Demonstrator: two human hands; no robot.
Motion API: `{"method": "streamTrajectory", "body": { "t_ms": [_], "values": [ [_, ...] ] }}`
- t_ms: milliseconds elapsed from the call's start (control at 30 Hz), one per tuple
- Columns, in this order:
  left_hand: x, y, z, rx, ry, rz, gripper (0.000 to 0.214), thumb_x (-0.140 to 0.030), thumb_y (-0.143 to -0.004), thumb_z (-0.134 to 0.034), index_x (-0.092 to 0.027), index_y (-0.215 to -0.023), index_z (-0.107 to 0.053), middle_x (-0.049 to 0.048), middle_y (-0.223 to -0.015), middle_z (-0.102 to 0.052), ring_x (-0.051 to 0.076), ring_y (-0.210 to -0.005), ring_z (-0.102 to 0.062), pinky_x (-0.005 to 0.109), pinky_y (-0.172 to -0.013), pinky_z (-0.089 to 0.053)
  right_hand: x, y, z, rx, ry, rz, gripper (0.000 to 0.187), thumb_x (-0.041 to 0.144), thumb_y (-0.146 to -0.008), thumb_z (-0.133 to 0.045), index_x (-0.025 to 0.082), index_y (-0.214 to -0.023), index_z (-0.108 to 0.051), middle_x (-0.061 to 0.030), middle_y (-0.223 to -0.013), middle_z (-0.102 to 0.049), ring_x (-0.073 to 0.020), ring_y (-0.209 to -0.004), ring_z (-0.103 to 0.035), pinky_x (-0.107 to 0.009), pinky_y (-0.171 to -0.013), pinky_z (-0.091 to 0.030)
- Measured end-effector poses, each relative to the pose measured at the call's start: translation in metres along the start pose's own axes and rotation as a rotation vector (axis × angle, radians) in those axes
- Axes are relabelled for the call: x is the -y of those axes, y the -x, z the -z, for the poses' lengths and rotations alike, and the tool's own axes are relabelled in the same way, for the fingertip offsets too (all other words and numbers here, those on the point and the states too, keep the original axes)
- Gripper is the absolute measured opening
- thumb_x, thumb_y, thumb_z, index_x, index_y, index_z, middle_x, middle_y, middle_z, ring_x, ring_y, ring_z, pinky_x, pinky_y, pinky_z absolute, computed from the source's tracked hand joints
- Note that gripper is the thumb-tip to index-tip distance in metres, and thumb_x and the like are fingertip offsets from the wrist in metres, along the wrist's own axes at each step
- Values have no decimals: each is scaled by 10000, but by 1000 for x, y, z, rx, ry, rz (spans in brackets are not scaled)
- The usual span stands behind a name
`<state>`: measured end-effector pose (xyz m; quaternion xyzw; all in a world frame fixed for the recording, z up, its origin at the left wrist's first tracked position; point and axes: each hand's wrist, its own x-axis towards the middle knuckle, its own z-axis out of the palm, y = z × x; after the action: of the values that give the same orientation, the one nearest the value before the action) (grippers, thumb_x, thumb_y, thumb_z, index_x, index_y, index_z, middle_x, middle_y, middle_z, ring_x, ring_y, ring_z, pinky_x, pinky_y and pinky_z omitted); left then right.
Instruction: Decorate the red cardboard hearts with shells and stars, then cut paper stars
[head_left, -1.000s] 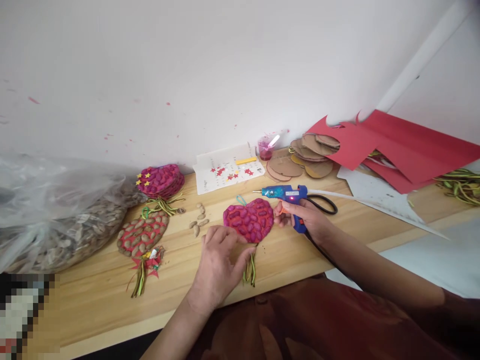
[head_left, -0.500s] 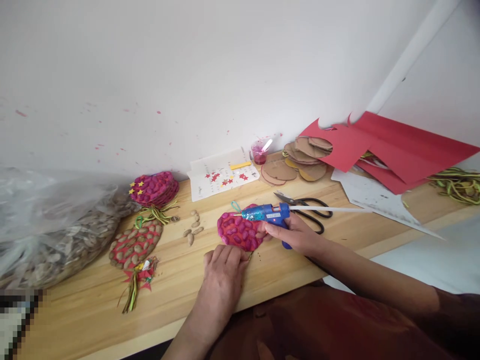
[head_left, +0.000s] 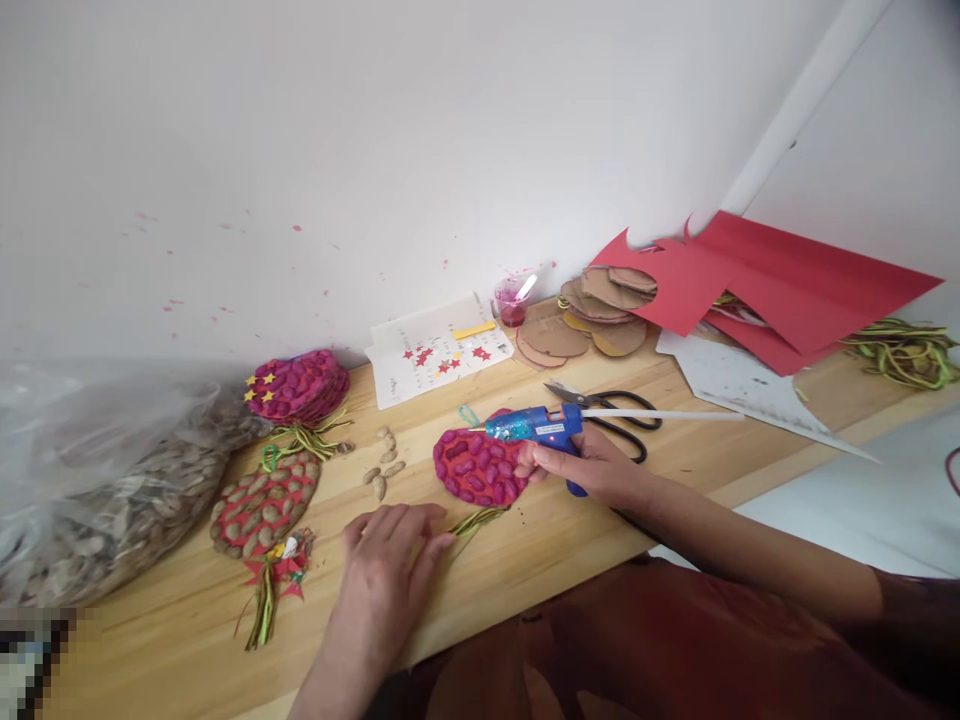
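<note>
Right hand [head_left: 600, 470] gripped glue gun [head_left: 536, 425], pointing 9 o'clock, seemingly keeping heat clear | left hand [head_left: 384, 565] sat by yarn tassel [head_left: 480, 520], magenta peanut disc's [head_left: 484, 472] 6 o'clock, hold unclear

scissors [head_left: 568, 395] partly behind glue gun [head_left: 536, 425] | plastic bag [head_left: 112, 470]: cut by left edge | white paper [head_left: 397, 375]: writing unreadable

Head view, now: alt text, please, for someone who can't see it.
A person's right hand holds a blue glue gun over a magenta lump-covered ornament on a wooden table; the left hand is beside its green tassel. Scissors lie beyond the right hand, loose peanuts left of the ornament.
</note>
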<state>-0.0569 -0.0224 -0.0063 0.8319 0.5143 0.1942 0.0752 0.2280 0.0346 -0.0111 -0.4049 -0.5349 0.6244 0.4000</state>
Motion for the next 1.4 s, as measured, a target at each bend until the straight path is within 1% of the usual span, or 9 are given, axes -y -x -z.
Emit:
{"method": "streamTrajectory", "body": {
  "t_ms": [200,333,500,767,867,967,1100,1267,1400],
  "values": [
    [13,-4,2,-74,3,17,210,-316,-977,-524,-233,-839,-658,15,-823,-714,208,-809,-638,380,-810,-385,-2,-1,2,1,-94,-18,293,479,-846,-703,187,-869,-717,-82,-869,-757,-244,-840,-730,-367,-746,-581],
    [5,-14,1,-39,130,-76,147,-238,-972,-526,-241,-1041,-655,41,-957,-717,210,-894,-638,365,-831,-443,-3,-2,3,-13,-138,-21,286,462,-844,-711,176,-860,-721,-79,-872,-745,-237,-823,-731,-350,-733,-577],
    [-4,-14,-7,110,222,-143,262,-295,-931,-614,-270,-1191,-627,79,-1092,-670,244,-1012,-597,392,-864,-480,-3,-5,2,-25,-162,-14,276,451,-833,-727,176,-840,-730,-75,-850,-730,-232,-785,-727,-335,-692,-568],
    [-5,-2,4,51,160,-62,121,-284,-927,-615,-220,-831,-652,49,-878,-654,230,-898,-585,402,-805,-439,0,-4,1,-22,-102,-42,330,498,-810,-736,171,-854,-732,-84,-854,-741,-228,-777,-721,-350,-709,-567],
    [-11,-4,2,23,157,-53,100,-298,-923,-621,-228,-965,-679,65,-946,-669,242,-943,-590,413,-830,-443,2,-2,0,-13,-41,-36,319,495,-823,-721,178,-862,-730,-74,-830,-745,-216,-757,-707,-349,-727,-560],
    [-17,-8,-7,40,161,-103,247,-308,-929,-612,-271,-1166,-672,82,-1047,-669,253,-1001,-588,419,-847,-459,2,-1,0,-18,-12,-38,304,482,-827,-720,182,-872,-728,-69,-820,-746,-217,-763,-705,-350,-732,-558],
    [-16,-10,-10,96,175,-158,170,-285,-942,-594,-274,-1067,-709,69,-994,-676,228,-949,-604,393,-820,-477,-2,-1,2,-11,-5,-34,311,486,-840,-703,177,-875,-723,-77,-829,-757,-212,-759,-712,-340,-725,-555],
    [-2,-10,1,16,162,-91,157,-294,-938,-597,-223,-825,-679,56,-880,-681,214,-878,-627,365,-789,-492,-5,-2,4,4,-1,-39,312,494,-865,-675,185,-875,-718,-80,-842,-769,-210,-756,-714,-345,-733,-562],
    [10,-18,-1,-111,193,12,179,-248,-969,-508,-227,-998,-683,62,-974,-695,210,-945,-650,366,-869,-518,-3,-3,3,0,-5,-47,310,492,-864,-675,185,-873,-720,-82,-835,-770,-212,-747,-713,-342,-725,-562]
  ]
}}
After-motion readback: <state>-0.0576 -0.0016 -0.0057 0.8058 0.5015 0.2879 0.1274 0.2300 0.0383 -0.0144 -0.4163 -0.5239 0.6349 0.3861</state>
